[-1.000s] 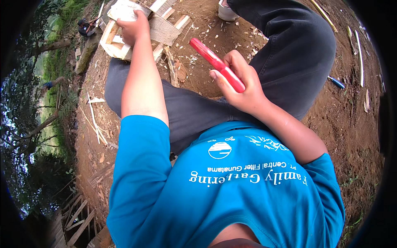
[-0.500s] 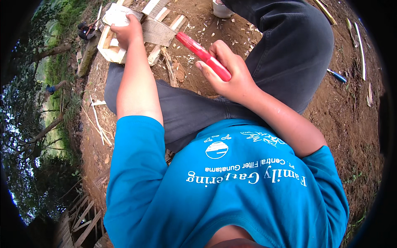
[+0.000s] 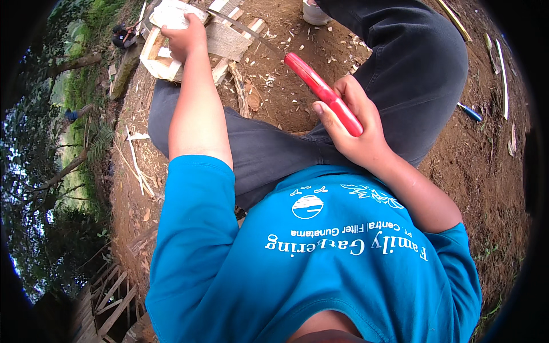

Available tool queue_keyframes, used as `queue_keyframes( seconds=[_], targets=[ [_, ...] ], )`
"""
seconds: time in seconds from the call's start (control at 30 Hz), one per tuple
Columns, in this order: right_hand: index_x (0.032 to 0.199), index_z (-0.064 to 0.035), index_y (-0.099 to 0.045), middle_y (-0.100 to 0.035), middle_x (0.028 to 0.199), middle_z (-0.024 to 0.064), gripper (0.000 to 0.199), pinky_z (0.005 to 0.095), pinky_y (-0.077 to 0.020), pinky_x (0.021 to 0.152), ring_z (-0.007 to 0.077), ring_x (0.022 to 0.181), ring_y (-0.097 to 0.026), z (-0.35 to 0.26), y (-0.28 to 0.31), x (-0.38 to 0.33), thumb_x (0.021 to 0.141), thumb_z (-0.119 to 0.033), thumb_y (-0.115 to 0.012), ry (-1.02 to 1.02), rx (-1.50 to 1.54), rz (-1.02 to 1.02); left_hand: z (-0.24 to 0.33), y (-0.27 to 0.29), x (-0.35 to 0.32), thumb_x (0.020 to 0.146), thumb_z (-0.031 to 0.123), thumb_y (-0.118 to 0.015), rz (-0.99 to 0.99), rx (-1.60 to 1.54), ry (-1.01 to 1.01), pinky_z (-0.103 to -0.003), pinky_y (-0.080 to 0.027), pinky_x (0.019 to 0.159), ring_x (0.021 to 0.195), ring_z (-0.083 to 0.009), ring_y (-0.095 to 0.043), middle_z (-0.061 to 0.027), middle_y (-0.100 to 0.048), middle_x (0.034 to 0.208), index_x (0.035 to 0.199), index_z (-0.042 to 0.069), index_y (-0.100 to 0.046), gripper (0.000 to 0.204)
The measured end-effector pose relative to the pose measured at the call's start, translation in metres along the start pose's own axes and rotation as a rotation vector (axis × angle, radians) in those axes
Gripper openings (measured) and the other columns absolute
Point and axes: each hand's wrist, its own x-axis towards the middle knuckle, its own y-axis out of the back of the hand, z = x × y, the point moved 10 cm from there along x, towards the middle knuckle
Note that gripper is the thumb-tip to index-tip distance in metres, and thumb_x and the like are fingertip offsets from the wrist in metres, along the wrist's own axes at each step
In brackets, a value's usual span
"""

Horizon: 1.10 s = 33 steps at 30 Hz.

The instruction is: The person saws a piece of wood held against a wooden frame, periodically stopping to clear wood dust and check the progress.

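Right hand (image 3: 351, 123) is wrapped tight around the red handle of a handsaw (image 3: 323, 91), fingers curled over it and thumb along the near side, and the thin grey blade runs away up and to the left toward the timber. Over on the other side, the left hand (image 3: 186, 37) sits on top of a pale wooden block (image 3: 171, 12), fingers folded down over its near edge and pressing on it; how much of the block the hand actually encloses cannot be told from here. That block rests on a small frame of wooden slats (image 3: 157, 57) lying on the bare brown ground (image 3: 286, 86), and a weathered grey board (image 3: 229, 40) lies just beside the hand, with the saw blade crossing above its upper edge. Wood chips and shavings are scattered over the dirt between the frame and the saw handle. The person is low to the ground, dark trousers (image 3: 412, 63) bent at the knee on the right, blue shirt filling the lower picture. A small blue tool (image 3: 470, 112) lies on the earth well apart, beyond the right knee.
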Motion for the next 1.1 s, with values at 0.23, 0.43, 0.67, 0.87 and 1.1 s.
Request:
queue_keyframes(
  seconds=[0.23,0.43,0.67,0.87,1.1],
  targets=[
    [0.096,-0.0041,-0.049,-0.052,0.068,0.0091,0.03,0.032,-0.0415,0.056,0.0152,0.058,-0.05,-0.014,-0.013,0.015,0.094,-0.016,-0.076,0.035,-0.019,0.038,0.004,-0.002,0.004,0.089,0.06,-0.056,-0.065,-0.031,0.078,-0.049,-0.049,0.103,0.123,-0.0398,-0.064,-0.0251,-0.063,0.134,0.151,0.001,-0.033,0.089],
    [0.093,-0.0053,-0.049,-0.054,0.068,0.0012,0.027,0.0278,-0.041,0.057,0.0068,0.062,-0.049,-0.006,0.013,-0.002,0.096,-0.017,-0.074,0.007,0.022,0.045,0.007,-0.005,0.006,0.089,0.059,-0.057,-0.09,-0.036,0.031,-0.048,-0.05,0.101,0.122,-0.0387,-0.064,-0.0238,-0.064,0.134,0.151,0.001,-0.033,0.088],
    [0.093,-0.0031,-0.046,-0.051,0.072,0.0115,0.035,0.0351,-0.0427,0.059,0.0198,0.061,-0.048,0.012,-0.022,0.05,0.095,-0.022,-0.076,0.084,-0.092,0.048,0.018,-0.012,0.001,0.089,0.059,-0.057,-0.083,-0.063,-0.056,-0.048,-0.051,0.1,0.12,-0.0378,-0.065,-0.0227,-0.065,0.132,0.15,0.002,-0.032,0.088],
    [0.095,-0.0053,-0.049,-0.057,0.071,0.0052,0.026,0.0273,-0.0434,0.058,0.0094,0.061,-0.054,-0.003,-0.005,-0.001,0.096,-0.015,-0.073,-0.031,-0.007,0.009,0.004,-0.002,0.001,0.089,0.058,-0.057,-0.072,-0.041,0.039,-0.048,-0.051,0.099,0.118,-0.0387,-0.066,-0.0232,-0.066,0.129,0.15,0.002,-0.032,0.086],
    [0.093,-0.004,-0.047,-0.051,0.07,0.0108,0.033,0.0352,-0.0426,0.059,0.0201,0.061,-0.048,-0.002,-0.02,0.052,0.094,-0.021,-0.076,0.036,-0.052,0.035,0.002,-0.008,0.003,0.089,0.059,-0.062,-0.093,-0.118,-0.058,-0.047,-0.049,0.101,0.118,-0.0411,-0.064,-0.0313,-0.06,0.131,0.147,-0.003,-0.031,0.091]
  ],
)
